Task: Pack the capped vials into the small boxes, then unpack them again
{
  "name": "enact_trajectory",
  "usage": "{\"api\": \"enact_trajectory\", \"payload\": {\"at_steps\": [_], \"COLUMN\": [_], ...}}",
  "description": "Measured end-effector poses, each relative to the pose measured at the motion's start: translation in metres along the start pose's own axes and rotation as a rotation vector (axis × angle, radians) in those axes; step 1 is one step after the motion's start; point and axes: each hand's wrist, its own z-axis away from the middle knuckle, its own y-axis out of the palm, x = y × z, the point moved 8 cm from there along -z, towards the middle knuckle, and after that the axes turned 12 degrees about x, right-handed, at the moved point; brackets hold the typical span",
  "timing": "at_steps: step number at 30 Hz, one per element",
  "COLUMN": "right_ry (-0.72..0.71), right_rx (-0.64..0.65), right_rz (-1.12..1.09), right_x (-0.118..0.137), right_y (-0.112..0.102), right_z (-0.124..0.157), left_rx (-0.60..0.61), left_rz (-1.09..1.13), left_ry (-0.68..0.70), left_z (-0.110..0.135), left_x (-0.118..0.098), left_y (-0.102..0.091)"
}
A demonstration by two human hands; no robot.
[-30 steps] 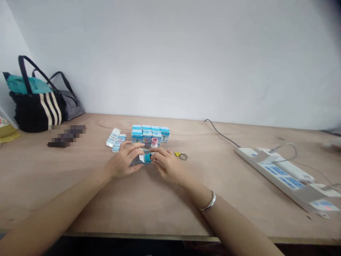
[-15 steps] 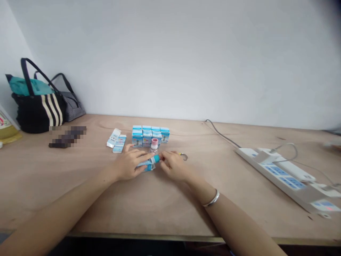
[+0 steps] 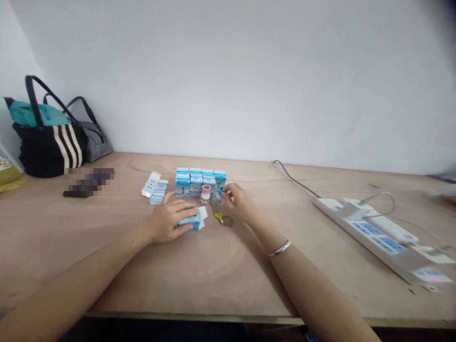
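My left hand (image 3: 171,219) is closed around a small blue-and-white carton (image 3: 191,221) lying on its side, its end flaps open toward the right. Between the fingertips of my right hand (image 3: 237,200) is the teal cap of a small clear bottle (image 3: 217,199), which stands upright on the table. Just left of it stands another clear bottle with a pink cap (image 3: 205,194). Behind both bottles, several closed blue-and-white cartons (image 3: 183,184) are lined up in two rows. A yellow key with a ring (image 3: 219,217) lies in front of the bottles.
Two flattened cartons (image 3: 155,189) lie left of the rows. A black striped bag (image 3: 50,149) and a pixelated dark object (image 3: 89,183) are at the far left. Power strips (image 3: 370,232) with cables occupy the right. The wooden table (image 3: 199,280) ends at a front edge.
My right hand has drawn the teal-capped bottle out of the carton and set it beside the pink-capped one. My left hand has stayed on the carton. The key is now uncovered.
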Motion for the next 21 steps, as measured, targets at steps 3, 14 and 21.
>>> {"api": "enact_trajectory", "payload": {"at_steps": [3, 14, 21], "right_ry": [0.029, 0.109, 0.280], "right_rx": [-0.003, 0.471, 0.475], "right_rz": [-0.079, 0.294, 0.322], "right_x": [-0.004, 0.006, -0.011], "right_y": [-0.002, 0.019, 0.012], "right_z": [0.001, 0.019, 0.021], "left_rx": [0.009, -0.016, 0.004], "left_rz": [-0.025, 0.004, 0.035], "left_ry": [0.002, -0.192, -0.142], "left_z": [0.001, 0.008, 0.008], "left_x": [-0.001, 0.018, 0.014], "left_y": [0.001, -0.011, -0.007]}}
